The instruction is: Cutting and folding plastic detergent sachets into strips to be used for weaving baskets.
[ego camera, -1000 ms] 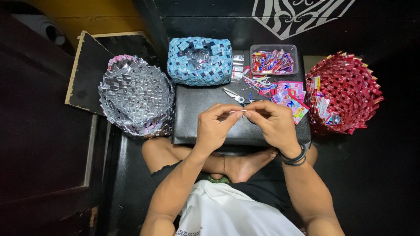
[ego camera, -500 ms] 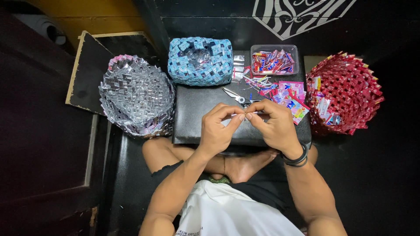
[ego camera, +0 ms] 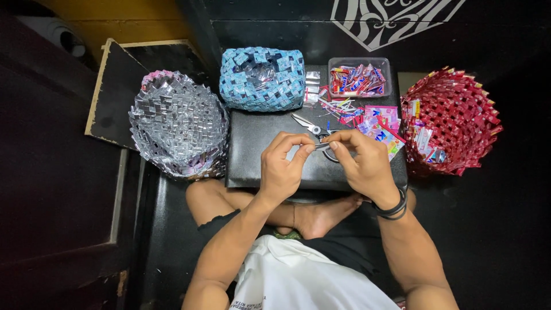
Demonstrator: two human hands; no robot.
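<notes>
Silvery strip (ego camera: 320, 146) sits pinched between our hands above the black desk (ego camera: 258, 166): our left hand (ego camera: 282, 166) and right hand (ego camera: 361, 163) each close a fingertip grip on one end. Scissors (ego camera: 307, 125) lie just beyond, between a blue woven basket (ego camera: 262, 79) and loose wrappers (ego camera: 376, 127), with a red basket (ego camera: 453, 120) alongside.

Home craft corner: woven wrapper baskets (ego camera: 179, 123)

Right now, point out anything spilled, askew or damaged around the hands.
Only one thing stands out: loose wrapper strips lie scattered on the black board, outside the clear tub. The three woven baskets sit upright. Both hands pinch a small folded strip.
</notes>
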